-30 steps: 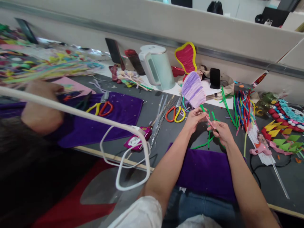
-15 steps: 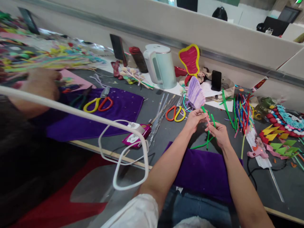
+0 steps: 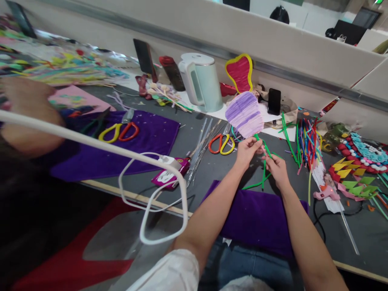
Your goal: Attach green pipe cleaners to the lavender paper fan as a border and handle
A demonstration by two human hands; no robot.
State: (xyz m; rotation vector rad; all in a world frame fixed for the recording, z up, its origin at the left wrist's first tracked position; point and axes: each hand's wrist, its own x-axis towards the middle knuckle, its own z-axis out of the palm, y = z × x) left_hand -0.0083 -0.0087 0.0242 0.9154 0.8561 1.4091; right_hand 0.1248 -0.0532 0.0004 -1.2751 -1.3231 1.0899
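Observation:
My left hand (image 3: 249, 152) is pinched around the base of a purple and pink striped petal-like piece (image 3: 245, 115), where green stems join it. The piece's broad face is turned toward me. Close on its right, my right hand (image 3: 275, 167) has its fingers closed on the green pipe cleaner (image 3: 263, 178), whose loose ends hang down and stretch left over the grey table. Both hands are above a folded purple cloth (image 3: 257, 218) at the table's front edge. Scissors with red and yellow handles (image 3: 222, 144) lie left of my left hand.
A kettle (image 3: 202, 83) and a dark phone (image 3: 274, 102) stand at the back. Coloured pipe cleaners (image 3: 309, 141) and a pink glue gun (image 3: 326, 194) lie right. A white cable (image 3: 183, 202) loops in front at left. Another person's arm (image 3: 30, 117) is at far left.
The striped piece has turned, so more of its broad face shows. My hands stay close together at its base. The other person's arm has moved left.

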